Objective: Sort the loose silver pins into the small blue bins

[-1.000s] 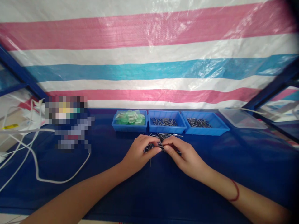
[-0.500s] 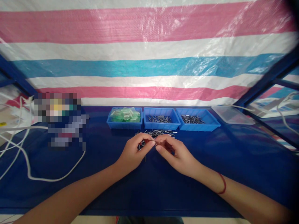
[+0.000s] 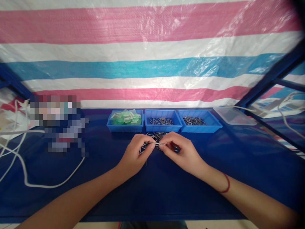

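Observation:
Between my two hands a thin silver metal pin (image 3: 157,143) lies almost level, thicker toward its right end. My left hand (image 3: 137,152) pinches its left end between thumb and forefinger. At the other end, the thumb and forefinger of my right hand (image 3: 179,152) are closed on it. Just behind and below the fingers, a loose pile of similar metal pins (image 3: 156,136) lies on the blue table (image 3: 152,190), partly hidden by my hands.
Three blue bins stand in a row behind the pile: one with greenish clear packets (image 3: 125,118), a middle bin of pins (image 3: 163,128) and a right bin of short metal pieces (image 3: 202,128). A clear plastic lid (image 3: 230,116) lies right; white cables (image 3: 54,185) run left.
My hands have drawn slightly apart, and more of the silver pin now shows between the fingertips. My right hand has risen a little. The view has shifted slightly.

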Available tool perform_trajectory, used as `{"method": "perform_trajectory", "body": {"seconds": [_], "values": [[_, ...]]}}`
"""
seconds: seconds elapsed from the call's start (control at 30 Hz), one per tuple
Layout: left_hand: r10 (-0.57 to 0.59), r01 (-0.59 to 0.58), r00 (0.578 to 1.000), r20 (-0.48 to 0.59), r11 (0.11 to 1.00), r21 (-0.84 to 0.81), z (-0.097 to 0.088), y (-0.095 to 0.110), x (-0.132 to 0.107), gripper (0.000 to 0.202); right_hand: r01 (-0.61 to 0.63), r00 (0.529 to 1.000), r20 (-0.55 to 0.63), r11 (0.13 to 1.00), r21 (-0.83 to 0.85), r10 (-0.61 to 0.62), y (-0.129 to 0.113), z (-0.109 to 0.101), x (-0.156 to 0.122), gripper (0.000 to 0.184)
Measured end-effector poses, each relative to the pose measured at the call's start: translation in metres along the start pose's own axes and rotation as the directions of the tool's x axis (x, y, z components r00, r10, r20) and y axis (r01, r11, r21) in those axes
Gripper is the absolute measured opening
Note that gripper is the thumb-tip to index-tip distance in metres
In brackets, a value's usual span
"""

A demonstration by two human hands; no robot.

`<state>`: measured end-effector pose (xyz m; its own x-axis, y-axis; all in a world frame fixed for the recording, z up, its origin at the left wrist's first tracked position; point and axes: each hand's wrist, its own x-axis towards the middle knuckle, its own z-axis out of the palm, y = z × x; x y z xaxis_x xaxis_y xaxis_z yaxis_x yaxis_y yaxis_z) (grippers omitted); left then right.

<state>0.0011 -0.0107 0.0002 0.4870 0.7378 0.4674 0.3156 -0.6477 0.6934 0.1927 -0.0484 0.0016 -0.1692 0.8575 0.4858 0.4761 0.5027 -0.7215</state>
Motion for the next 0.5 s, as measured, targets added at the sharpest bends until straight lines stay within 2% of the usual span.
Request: {"method": "perform_trajectory", "body": {"seconds": [0.17,0.3,0.4,0.5], "values": [[0.014,-0.016,0.999,0.035,0.998,0.059,0.003,-0.002,-0.003,0.009,0.09,0.996,-0.019,0.995,-0.035,-0.091,-0.004,-0.001,0.0,0.008],[0.008,-0.015,0.999,0.036,0.979,0.204,0.0,-0.005,-0.003,0.024,0.176,0.976,-0.099,0.973,-0.153,-0.192,-0.003,-0.012,0.006,0.005],[0.07,-0.132,0.978,0.196,0.937,0.323,-0.013,-0.006,0.003,0.021,0.114,0.939,-0.272,0.938,-0.327,-0.209,0.009,-0.036,0.015,0.007],[0.131,-0.279,0.926,0.355,0.87,0.406,-0.03,-0.006,0.012,0.019,-0.059,0.874,-0.441,0.858,-0.51,-0.203,0.034,-0.066,0.023,0.009]]}}
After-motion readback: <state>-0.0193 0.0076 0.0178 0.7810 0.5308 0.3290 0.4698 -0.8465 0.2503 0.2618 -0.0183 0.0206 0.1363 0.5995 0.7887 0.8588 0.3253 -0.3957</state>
